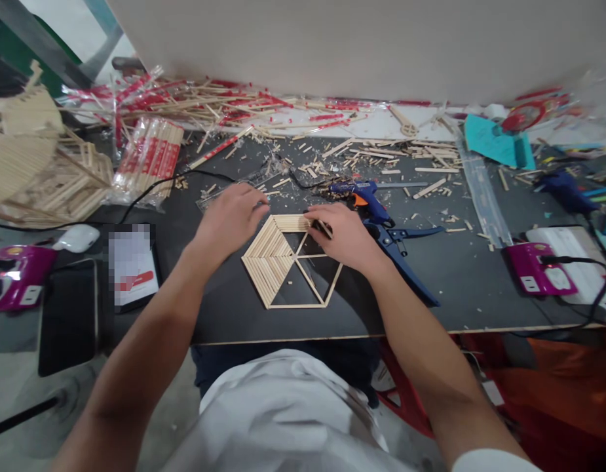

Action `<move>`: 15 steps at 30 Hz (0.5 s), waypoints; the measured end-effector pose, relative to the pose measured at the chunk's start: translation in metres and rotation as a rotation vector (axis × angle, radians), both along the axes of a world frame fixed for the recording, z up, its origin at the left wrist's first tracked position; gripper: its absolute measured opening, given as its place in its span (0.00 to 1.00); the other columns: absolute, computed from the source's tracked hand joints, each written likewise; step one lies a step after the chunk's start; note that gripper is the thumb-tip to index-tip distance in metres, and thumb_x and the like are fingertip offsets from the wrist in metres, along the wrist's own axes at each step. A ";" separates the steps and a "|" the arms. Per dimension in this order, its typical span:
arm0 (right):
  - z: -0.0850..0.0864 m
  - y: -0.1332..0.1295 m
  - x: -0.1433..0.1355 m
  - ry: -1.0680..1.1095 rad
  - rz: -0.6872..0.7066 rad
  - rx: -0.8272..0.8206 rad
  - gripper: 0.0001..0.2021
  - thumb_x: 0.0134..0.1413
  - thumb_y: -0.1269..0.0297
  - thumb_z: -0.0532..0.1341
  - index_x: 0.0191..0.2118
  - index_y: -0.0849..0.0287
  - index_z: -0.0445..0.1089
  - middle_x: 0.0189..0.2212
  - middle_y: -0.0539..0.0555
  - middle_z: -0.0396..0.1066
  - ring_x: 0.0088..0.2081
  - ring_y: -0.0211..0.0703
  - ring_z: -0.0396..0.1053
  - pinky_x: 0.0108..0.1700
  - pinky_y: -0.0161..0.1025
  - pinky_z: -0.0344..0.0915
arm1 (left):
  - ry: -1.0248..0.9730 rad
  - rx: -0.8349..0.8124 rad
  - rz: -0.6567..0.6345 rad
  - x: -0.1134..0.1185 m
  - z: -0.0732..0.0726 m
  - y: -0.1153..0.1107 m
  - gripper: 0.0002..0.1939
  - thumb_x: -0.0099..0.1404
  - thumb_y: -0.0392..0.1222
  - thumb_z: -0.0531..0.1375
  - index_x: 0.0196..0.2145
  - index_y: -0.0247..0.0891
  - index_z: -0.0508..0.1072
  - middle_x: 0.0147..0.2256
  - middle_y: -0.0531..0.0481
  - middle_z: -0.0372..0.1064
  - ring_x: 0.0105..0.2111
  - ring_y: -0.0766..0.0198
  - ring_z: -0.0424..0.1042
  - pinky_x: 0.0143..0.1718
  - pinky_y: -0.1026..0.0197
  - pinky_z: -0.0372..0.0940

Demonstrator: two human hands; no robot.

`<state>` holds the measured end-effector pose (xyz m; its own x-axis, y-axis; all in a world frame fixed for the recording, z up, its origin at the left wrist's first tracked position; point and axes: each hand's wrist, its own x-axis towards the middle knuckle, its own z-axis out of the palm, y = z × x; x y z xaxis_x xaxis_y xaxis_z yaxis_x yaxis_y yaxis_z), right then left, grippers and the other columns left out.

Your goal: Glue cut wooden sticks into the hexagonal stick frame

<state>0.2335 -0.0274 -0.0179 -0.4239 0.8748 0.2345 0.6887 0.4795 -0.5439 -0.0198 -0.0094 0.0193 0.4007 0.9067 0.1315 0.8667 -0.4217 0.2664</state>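
Observation:
A hexagonal frame of thin wooden sticks point(269, 262) lies flat on the dark table. Its left two sections are filled with close rows of sticks, and part of the top section has rows too; the right sections show only spokes and rim. My left hand point(231, 219) hovers at the upper left corner with its fingers curled together; anything between the fingertips is too small to make out. At the upper right edge, my right hand point(344, 233) has closed fingers, with a short wooden stick point(324, 227) showing between them. This hand hides part of the frame.
Behind the hands lie a blue glue gun point(369, 196) and blue-handled cutters point(403, 259). Loose stick pieces point(396, 154) litter the back. Packed stick bundles point(150, 154), a finished-looking stick structure point(81, 177), phones point(69, 318) and a purple power socket point(538, 269) flank the work.

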 end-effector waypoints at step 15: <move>0.004 0.002 -0.009 -0.061 -0.106 -0.060 0.16 0.50 0.73 0.68 0.47 0.59 0.80 0.41 0.59 0.81 0.48 0.57 0.74 0.50 0.51 0.69 | -0.106 -0.094 -0.209 0.020 -0.030 0.004 0.21 0.71 0.51 0.58 0.50 0.35 0.81 0.45 0.42 0.80 0.47 0.48 0.74 0.55 0.48 0.64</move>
